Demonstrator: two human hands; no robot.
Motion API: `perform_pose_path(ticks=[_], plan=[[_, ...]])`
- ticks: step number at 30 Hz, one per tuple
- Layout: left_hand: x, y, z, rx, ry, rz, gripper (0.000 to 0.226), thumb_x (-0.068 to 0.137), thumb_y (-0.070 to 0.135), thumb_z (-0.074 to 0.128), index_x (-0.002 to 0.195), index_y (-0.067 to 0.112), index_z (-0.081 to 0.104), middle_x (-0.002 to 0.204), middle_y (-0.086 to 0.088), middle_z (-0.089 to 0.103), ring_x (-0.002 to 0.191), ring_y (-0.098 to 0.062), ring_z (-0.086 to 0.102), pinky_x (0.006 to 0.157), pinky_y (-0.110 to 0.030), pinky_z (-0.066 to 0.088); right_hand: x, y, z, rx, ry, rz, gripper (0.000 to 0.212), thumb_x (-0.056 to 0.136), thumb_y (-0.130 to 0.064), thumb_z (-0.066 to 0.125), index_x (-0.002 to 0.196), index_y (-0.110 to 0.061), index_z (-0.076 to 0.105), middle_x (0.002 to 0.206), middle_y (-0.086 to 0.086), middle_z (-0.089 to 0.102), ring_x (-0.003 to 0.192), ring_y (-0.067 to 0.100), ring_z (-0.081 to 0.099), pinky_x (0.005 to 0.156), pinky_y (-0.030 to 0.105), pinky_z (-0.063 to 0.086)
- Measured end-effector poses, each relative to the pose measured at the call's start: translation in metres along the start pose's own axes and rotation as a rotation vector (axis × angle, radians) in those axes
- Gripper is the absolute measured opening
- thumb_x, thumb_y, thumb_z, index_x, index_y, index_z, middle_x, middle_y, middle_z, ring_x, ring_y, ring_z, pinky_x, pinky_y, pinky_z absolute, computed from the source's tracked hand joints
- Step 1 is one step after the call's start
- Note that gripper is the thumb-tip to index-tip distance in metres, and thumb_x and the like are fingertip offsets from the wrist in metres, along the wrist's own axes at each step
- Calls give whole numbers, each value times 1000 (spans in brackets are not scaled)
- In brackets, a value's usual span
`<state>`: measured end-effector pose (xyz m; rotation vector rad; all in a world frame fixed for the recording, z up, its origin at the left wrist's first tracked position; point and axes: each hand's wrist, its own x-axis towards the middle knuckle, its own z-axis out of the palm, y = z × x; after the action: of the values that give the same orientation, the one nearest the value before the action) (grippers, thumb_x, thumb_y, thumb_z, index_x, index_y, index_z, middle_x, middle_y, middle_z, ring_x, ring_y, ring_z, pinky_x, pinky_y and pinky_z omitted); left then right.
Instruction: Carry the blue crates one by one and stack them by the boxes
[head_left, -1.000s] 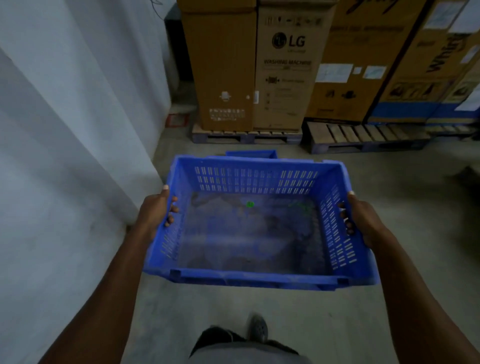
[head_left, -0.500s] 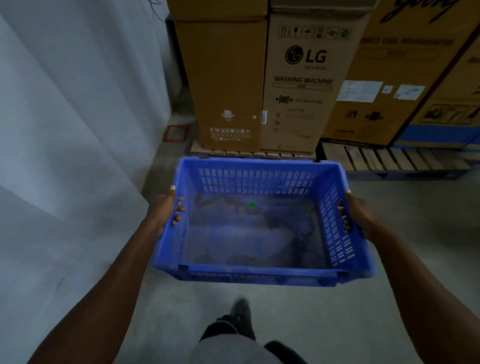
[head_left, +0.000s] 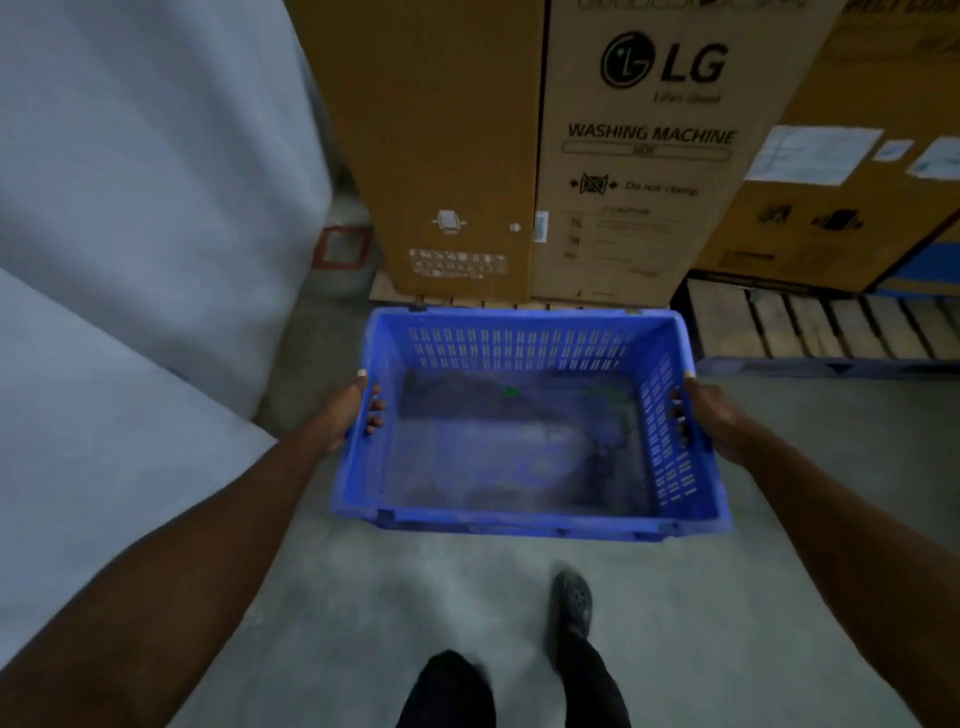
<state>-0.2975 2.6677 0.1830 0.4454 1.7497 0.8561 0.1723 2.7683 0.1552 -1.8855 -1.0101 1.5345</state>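
At the far left a white wall (head_left: 130, 260) runs beside the concrete floor (head_left: 415, 597). The left hand (head_left: 345, 413) grips the left short wall of the blue crate (head_left: 519, 447), fingers hooked in through the handle slot and thumb up on the rim. The crate hangs level above the floor, its long axis running left to right, between both hands and equally near each. Just beyond its far rim stands the LG washing machine box (head_left: 639, 156) on a wooden pallet (head_left: 810, 325), so the drop spot lies straight ahead and down. The floor under the crate is hidden; I cannot tell if another crate already sits there. The right hand (head_left: 714, 415) holds the right wall the same way.
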Motion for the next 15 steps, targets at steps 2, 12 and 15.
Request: perform_pose_path(ticks=[2, 12, 15], plan=[[50, 0, 14, -21, 7, -12, 43, 106, 46, 24, 81, 19, 45, 71, -5, 42, 31, -8, 45, 35, -14, 34, 49, 4, 7, -14, -10, 16, 45, 106, -45, 34, 89, -7, 51, 71, 14, 52, 41, 20, 45, 35, 24, 39], [294, -73, 69, 8, 72, -96, 42, 107, 43, 26, 80, 17, 46, 68, -6, 42, 29, -9, 42, 36, -14, 33, 275, 83, 69, -13, 12, 77, 44, 106, -43, 35, 96, -5, 54, 74, 16, 54, 42, 22, 45, 40, 26, 40], [362, -100, 77, 30, 89, -88, 41, 107, 41, 29, 81, 16, 48, 69, -7, 45, 29, -9, 44, 35, -15, 35, 333, 117, 90, -23, 12, 90, 46, 106, -45, 35, 94, -5, 54, 75, 16, 55, 43, 24, 46, 38, 27, 41]])
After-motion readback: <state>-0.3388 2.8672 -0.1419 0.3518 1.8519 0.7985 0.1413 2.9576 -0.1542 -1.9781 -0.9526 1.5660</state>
